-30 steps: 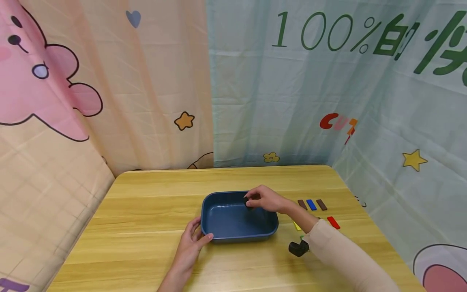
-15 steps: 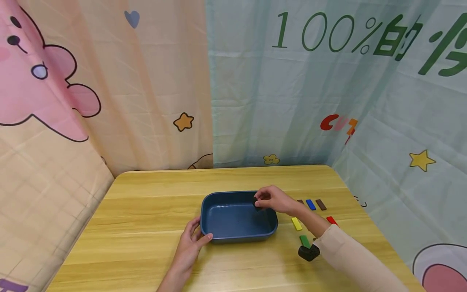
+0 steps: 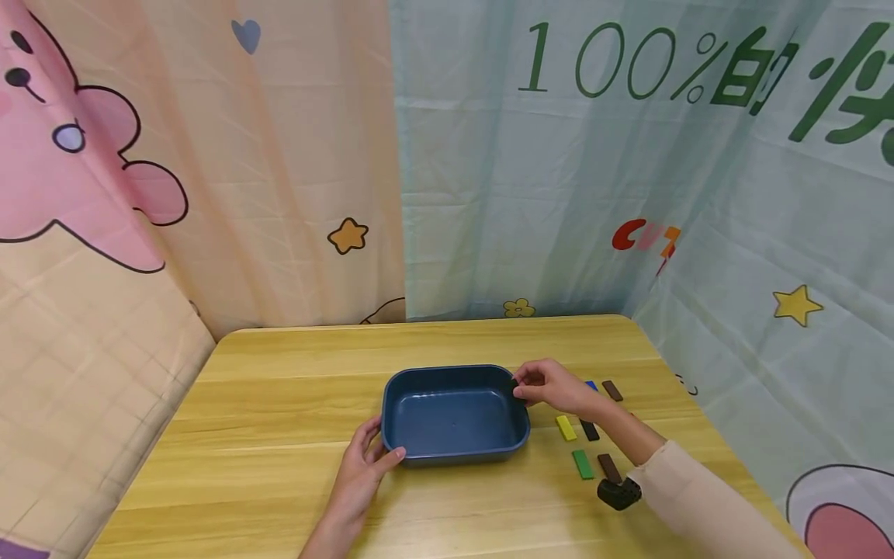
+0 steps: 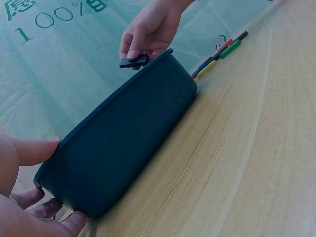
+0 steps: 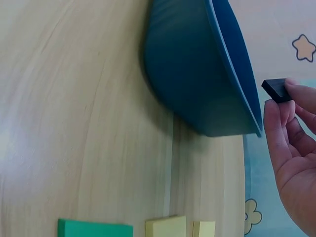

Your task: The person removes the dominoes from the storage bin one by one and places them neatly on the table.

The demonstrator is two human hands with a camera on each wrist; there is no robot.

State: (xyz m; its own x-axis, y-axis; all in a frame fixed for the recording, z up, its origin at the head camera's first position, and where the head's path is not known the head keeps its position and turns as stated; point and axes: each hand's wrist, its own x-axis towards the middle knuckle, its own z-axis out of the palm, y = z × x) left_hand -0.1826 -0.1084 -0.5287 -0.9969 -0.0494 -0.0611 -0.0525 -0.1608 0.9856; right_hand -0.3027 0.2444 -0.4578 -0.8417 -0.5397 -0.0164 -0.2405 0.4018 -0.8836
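Note:
A dark blue rectangular basin point(image 3: 454, 423) sits upright on the wooden table, its inside bare. At its left end, my left hand point(image 3: 363, 460) grips the wall, thumb on the rim and the other fingers against the outside. My right hand point(image 3: 559, 388) is at the basin's right rim and pinches a small flat black block point(image 5: 276, 90) between thumb and fingers. In the left wrist view this black block point(image 4: 133, 61) is held just above the rim. From the head view the fingers cover most of it.
Right of the basin lie several flat blocks: yellow point(image 3: 566, 428), black point(image 3: 590, 429), green point(image 3: 583, 464), brown point(image 3: 609, 467), blue point(image 3: 591, 385) and another brown block point(image 3: 612, 390). The right forearm passes over part of this group. Printed curtains point(image 3: 461, 194) hang behind the table.
My right hand has moved right, from over the basin's inside to its right rim, still pinching the black block. More of the loose blocks show now. The left hand stays on the basin.

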